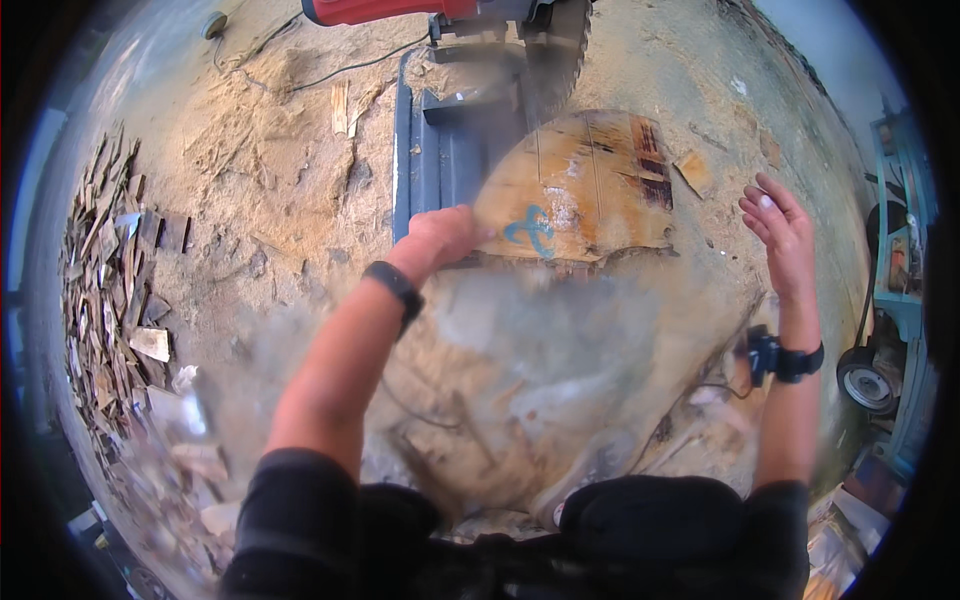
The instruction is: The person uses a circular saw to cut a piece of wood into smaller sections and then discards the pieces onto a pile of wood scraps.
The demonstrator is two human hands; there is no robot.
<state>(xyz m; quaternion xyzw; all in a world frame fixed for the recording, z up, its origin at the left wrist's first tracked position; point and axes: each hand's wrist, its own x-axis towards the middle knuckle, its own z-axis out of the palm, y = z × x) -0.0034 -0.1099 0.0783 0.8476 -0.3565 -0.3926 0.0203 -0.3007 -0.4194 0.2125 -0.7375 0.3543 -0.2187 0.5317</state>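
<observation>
A wide wooden slab [600,190] with a curved upper left edge, a blue painted mark and a dark stained right end lies partly over the saw's grey base [425,185]. My left hand [440,238] is closed on the slab's lower left corner; its fingertips are partly hidden. My right hand [780,228] is raised to the right of the slab, apart from it, holding nothing, its fingers a little bent. Beyond the slab stands a red power saw [390,8] with a large round toothed blade [562,60], close to the slab's far curved edge.
Sawdust [270,110] covers much of the ground. Many split wood pieces [115,270] are heaped along the left. A dark cable [365,65] runs to the saw. On the right stands a light blue metal frame [900,270] with a small wheel [868,382]. An offcut [692,173] lies beside the slab.
</observation>
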